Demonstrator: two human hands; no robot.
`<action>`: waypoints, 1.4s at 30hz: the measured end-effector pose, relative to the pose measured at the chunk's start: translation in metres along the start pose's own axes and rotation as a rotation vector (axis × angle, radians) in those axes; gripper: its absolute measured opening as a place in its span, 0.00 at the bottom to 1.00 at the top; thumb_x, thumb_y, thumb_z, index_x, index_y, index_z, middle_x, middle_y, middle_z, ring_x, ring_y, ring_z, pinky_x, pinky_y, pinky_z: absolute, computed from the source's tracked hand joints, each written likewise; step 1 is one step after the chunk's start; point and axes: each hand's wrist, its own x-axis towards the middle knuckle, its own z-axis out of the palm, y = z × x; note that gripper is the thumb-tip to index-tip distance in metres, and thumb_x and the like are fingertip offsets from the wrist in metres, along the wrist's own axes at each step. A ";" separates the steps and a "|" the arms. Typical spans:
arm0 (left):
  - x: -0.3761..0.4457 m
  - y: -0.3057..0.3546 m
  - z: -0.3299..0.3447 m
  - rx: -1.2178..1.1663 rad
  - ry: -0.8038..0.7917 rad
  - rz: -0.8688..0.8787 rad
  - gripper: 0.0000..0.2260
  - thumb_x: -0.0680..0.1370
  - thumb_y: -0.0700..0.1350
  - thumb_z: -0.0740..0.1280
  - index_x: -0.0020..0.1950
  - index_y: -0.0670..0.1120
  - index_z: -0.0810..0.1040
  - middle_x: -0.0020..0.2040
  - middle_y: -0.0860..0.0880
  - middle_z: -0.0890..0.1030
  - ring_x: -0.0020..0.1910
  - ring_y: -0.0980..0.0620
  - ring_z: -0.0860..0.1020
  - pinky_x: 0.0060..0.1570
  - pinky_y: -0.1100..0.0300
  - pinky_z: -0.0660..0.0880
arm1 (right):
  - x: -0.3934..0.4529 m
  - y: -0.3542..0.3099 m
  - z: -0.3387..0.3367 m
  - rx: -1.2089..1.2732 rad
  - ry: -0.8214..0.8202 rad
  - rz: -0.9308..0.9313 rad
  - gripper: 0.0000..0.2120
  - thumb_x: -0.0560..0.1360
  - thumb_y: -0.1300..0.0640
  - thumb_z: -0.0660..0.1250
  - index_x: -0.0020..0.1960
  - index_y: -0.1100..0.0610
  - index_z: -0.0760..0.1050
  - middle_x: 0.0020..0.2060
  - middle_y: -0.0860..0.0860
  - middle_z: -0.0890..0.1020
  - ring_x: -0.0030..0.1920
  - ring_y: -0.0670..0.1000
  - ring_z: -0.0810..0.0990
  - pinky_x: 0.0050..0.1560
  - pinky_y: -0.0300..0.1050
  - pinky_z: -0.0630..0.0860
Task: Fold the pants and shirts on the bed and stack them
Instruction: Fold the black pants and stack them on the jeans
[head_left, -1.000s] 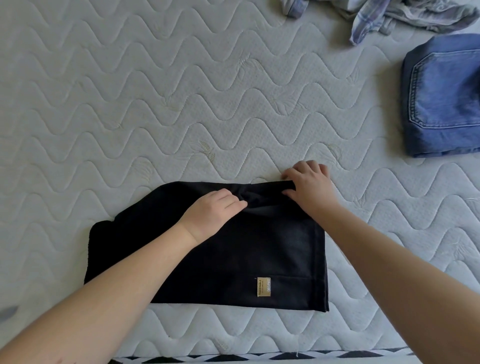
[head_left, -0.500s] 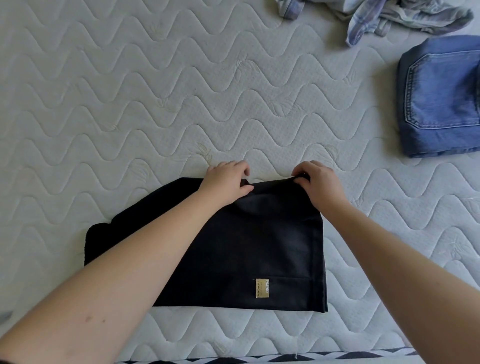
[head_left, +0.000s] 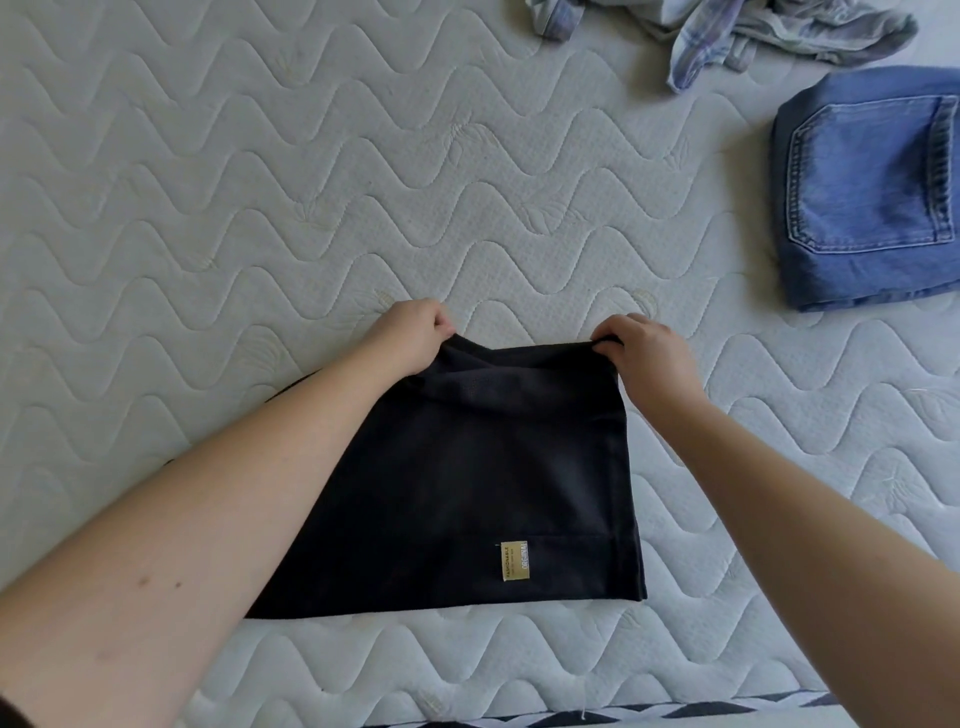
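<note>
Left hand (head_left: 410, 332) and right hand (head_left: 641, 345) each pinched the black garment's (head_left: 483, 467) far edge, lifted for another fold.

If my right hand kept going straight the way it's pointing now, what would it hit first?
The right hand, pinching the black garment at its far edge, points up and slightly left across bare mattress. Nothing lies in that line; the crumpled plaid shirt likely sits off to the right.
</note>
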 end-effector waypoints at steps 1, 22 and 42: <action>0.001 -0.002 0.002 -0.015 0.020 -0.021 0.07 0.81 0.49 0.62 0.51 0.47 0.77 0.49 0.49 0.78 0.48 0.48 0.77 0.49 0.54 0.74 | 0.001 0.001 0.001 -0.002 0.013 0.029 0.06 0.78 0.57 0.66 0.51 0.54 0.81 0.47 0.51 0.81 0.47 0.54 0.78 0.43 0.47 0.71; -0.010 -0.018 -0.008 -0.089 0.046 0.219 0.06 0.75 0.48 0.73 0.42 0.47 0.80 0.42 0.55 0.78 0.42 0.55 0.75 0.41 0.63 0.69 | -0.022 0.001 0.006 0.021 -0.175 -0.274 0.10 0.73 0.52 0.73 0.49 0.57 0.81 0.43 0.51 0.80 0.47 0.55 0.77 0.50 0.44 0.68; -0.012 -0.017 -0.010 0.118 -0.032 0.259 0.12 0.76 0.54 0.70 0.54 0.49 0.77 0.51 0.51 0.75 0.52 0.48 0.76 0.51 0.56 0.72 | 0.023 -0.013 0.000 -0.063 -0.241 -0.102 0.24 0.73 0.51 0.73 0.66 0.56 0.73 0.61 0.55 0.74 0.59 0.56 0.74 0.58 0.47 0.69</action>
